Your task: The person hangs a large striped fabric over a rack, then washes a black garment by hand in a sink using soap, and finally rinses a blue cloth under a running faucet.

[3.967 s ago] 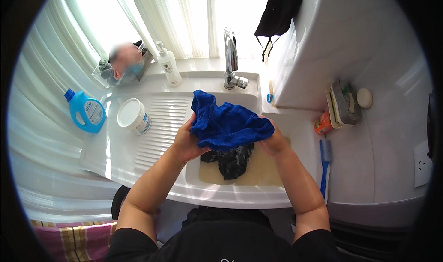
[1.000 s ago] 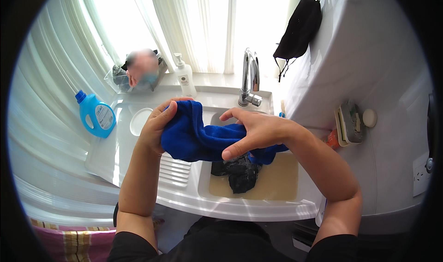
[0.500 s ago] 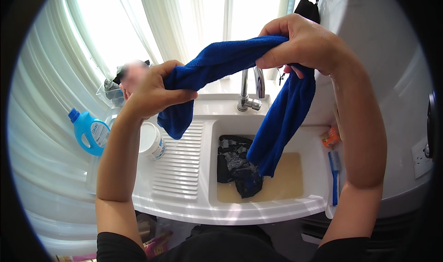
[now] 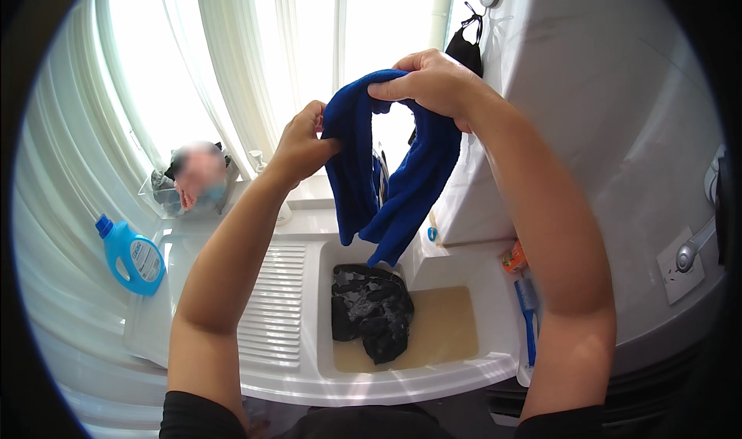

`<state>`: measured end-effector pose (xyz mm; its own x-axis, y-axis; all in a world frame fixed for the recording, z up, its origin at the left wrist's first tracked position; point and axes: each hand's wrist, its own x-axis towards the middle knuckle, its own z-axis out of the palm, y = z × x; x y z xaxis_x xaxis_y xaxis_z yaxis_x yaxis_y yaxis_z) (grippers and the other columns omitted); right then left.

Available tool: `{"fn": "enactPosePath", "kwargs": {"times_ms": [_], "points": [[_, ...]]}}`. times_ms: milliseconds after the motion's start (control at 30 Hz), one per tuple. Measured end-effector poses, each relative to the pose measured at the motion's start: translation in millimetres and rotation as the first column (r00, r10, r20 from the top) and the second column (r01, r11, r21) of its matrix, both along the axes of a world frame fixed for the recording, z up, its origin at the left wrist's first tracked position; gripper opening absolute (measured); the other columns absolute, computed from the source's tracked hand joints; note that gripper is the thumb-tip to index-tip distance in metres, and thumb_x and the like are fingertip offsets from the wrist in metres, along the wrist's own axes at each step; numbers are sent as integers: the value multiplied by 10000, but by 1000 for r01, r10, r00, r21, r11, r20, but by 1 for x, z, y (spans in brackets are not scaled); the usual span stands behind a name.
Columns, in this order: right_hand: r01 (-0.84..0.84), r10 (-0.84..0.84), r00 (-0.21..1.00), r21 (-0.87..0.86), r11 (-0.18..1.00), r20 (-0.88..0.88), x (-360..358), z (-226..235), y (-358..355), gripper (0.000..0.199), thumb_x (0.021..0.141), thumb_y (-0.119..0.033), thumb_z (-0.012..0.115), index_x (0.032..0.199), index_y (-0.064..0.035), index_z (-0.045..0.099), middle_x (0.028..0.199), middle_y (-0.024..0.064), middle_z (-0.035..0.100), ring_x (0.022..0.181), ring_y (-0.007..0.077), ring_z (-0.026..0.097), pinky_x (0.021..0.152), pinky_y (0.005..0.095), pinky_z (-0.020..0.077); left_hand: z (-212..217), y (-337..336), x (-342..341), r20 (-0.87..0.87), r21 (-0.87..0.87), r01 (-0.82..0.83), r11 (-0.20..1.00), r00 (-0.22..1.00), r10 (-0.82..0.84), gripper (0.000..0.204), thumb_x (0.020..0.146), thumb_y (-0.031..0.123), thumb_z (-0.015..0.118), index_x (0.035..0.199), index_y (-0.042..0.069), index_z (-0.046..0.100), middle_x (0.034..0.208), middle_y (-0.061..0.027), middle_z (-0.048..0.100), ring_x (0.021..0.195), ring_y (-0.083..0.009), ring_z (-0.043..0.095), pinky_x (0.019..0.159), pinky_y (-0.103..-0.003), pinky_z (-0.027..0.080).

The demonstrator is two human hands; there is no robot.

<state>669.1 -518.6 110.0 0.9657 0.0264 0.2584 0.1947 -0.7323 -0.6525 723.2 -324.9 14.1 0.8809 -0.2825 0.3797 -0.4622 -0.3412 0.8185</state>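
A blue cloth (image 4: 349, 149), possibly a towel, hangs bunched in the air above the sink. My left hand (image 4: 304, 147) pinches its left side between thumb and fingers. Higher up and to the right, my right hand (image 4: 429, 87) grips the top of the cloth, and its ends dangle down. Below, a soaked black garment (image 4: 372, 311) lies partly in cloudy, yellowish water in the white sink (image 4: 495, 350). The lower tip of the blue cloth hangs just over the garment's far edge. The faucet is hidden behind the cloth.
A ridged washboard (image 4: 269, 304) is left of the basin. Farther left stands a blue detergent bottle (image 4: 130, 257), with a clear basket (image 4: 164, 205) of clothes behind. A blue brush (image 4: 528, 319) and orange container (image 4: 512, 259) sit on the right rim. A black item (image 4: 465, 51) hangs by the wall.
My hands have come closer together, the right one moving left, so the stretched cloth now hangs in a loop. The view has shifted, and my left arm now covers the white tub.
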Motion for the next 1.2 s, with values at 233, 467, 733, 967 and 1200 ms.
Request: {"fn": "enactPosePath", "kwargs": {"times_ms": [233,467,733,967,1200], "points": [[-1,17,995,169,986,-97,51,-58,-4,451,758,-359,738,982,29,686,859,124,672,765,190,641,730,330,524,-37,7,26,-272,-286,28,958,956,-109,324,696,23,540,1018,-16,557,819,-87,587,729,-179,560,726,-286,473],[95,-53,982,233,968,-179,50,-98,8,488,851,-397,629,997,68,657,936,182,657,914,269,622,842,376,466,-85,0,31,-402,-276,-2,961,908,-114,363,730,74,572,1086,9,557,903,-82,610,832,-164,560,804,-275,435],[107,-91,991,180,978,-96,51,-95,12,404,859,-352,613,980,30,668,891,167,671,814,245,658,773,348,511,-87,-5,21,-392,-227,68,971,907,-155,487,789,139,660,1229,0,506,1054,-131,604,985,-202,577,912,-314,439],[-88,68,996,470,878,60,31,-25,44,481,886,-350,615,1135,62,596,1077,271,630,1015,377,637,887,437,518,-68,-5,-3,124,-290,131,948,987,-99,1323,585,532,847,1475,8,21,1425,-276,277,1365,-369,269,1110,-415,267],[-96,78,995,747,658,59,-7,67,78,577,909,-419,597,1193,80,541,1218,267,563,1110,344,578,926,437,453,-54,-29,-16,536,-280,-57,958,819,206,1346,590,445,868,1451,-10,-63,1412,-295,255,1309,-368,349,1072,-429,324]]}}
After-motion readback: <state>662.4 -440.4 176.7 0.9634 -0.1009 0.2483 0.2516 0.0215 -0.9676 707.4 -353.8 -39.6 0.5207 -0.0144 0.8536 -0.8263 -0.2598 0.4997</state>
